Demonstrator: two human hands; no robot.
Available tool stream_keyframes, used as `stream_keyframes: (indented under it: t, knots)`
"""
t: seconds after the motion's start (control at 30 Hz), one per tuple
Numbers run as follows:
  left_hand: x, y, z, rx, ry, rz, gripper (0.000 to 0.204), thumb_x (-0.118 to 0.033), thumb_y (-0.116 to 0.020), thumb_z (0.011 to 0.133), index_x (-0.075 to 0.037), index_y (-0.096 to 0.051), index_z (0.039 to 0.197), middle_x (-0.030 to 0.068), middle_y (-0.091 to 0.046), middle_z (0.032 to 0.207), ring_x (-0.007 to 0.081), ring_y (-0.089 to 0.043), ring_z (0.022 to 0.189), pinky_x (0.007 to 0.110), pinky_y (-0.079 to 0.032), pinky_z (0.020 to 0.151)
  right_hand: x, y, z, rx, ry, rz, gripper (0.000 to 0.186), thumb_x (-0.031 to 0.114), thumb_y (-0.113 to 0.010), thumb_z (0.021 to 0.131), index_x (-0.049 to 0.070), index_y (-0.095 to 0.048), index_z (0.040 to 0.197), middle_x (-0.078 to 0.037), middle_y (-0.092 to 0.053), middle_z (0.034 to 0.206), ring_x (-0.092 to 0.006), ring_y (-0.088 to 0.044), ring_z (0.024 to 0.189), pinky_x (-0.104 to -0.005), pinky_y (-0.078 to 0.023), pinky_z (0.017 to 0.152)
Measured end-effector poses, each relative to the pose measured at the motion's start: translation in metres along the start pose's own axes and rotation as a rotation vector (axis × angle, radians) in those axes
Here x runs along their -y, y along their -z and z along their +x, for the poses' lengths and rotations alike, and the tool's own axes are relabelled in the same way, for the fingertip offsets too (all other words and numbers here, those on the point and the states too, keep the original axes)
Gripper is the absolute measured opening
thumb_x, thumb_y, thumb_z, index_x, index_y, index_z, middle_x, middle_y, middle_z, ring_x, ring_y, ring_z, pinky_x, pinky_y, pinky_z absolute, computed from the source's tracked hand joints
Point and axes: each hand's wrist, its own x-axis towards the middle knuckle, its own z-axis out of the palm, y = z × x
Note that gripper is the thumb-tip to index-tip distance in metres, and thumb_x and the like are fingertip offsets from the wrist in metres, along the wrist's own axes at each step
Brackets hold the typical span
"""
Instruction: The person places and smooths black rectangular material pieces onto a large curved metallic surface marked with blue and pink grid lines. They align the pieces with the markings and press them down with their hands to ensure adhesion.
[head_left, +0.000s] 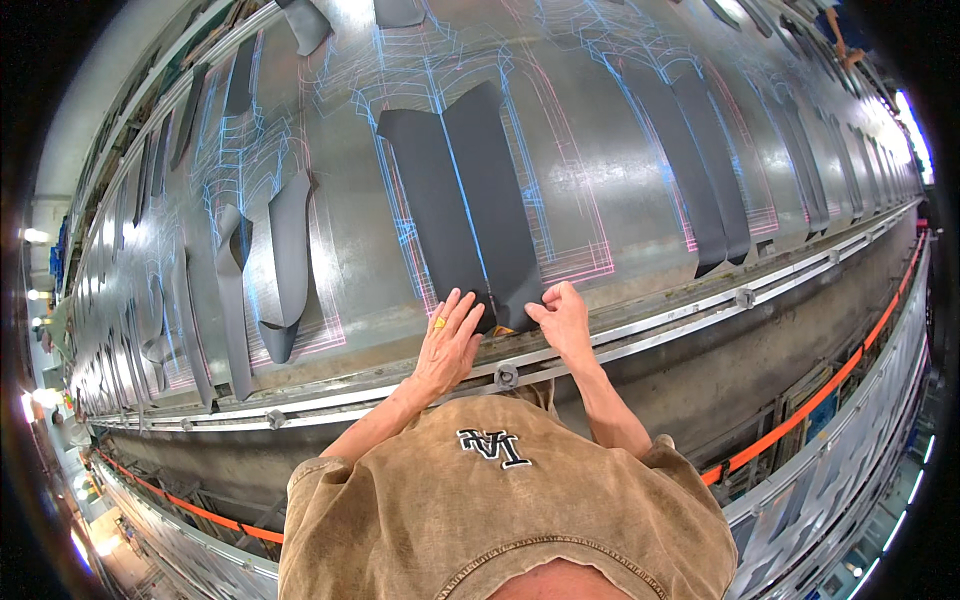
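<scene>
A dark grey sheet piece (pixel 470 200) with a notched top lies on the grey metal table (pixel 570 130), over blue and pink printed lines, with a blue line down its middle. My left hand (pixel 450 340) lies at its lower left corner, fingers stretched out, a yellow band on one finger. My right hand (pixel 560 318) pinches the lower right corner, where the piece looks darker and slightly curled. A small yellow and orange patch shows under that lower edge between my hands.
More grey pieces (pixel 700 170) lie along the table, some curled (pixel 285 260) at the left. A metal rail (pixel 660 312) runs along the near edge, with an orange strip (pixel 790 420) beyond it below. Part of another person (pixel 852 50) shows at the far upper right.
</scene>
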Motion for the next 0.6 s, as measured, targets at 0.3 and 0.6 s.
stream_keyframes:
  t: [0.3,0.6]
  knots:
    - [0.022,-0.012,0.031,0.080,0.068,0.215,0.076,-0.022,-0.063,0.094,0.000,-0.026,0.156,0.0167,-0.021,0.165,0.0357,-0.016,0.154,0.056,-0.014,0.122,0.043,0.008,0.001,0.263,-0.174,0.454,0.024,0.016,-0.078,0.086,-0.001,-0.066,0.098,-0.004,-0.068,0.077,-0.0084,-0.059,0.064,-0.0245,-0.046,0.055]
    - [0.026,-0.010,0.034,0.078,0.062,0.169,0.077,-0.023,-0.066,0.092,0.002,-0.028,0.154,0.0171,-0.021,0.165,0.0343,-0.016,0.154,0.056,-0.014,0.122,0.071,0.030,-0.007,0.344,-0.163,0.534,0.016,0.017,-0.075,0.089,0.003,-0.067,0.088,-0.001,-0.066,0.072,-0.0073,-0.055,0.057,-0.0261,-0.040,0.047]
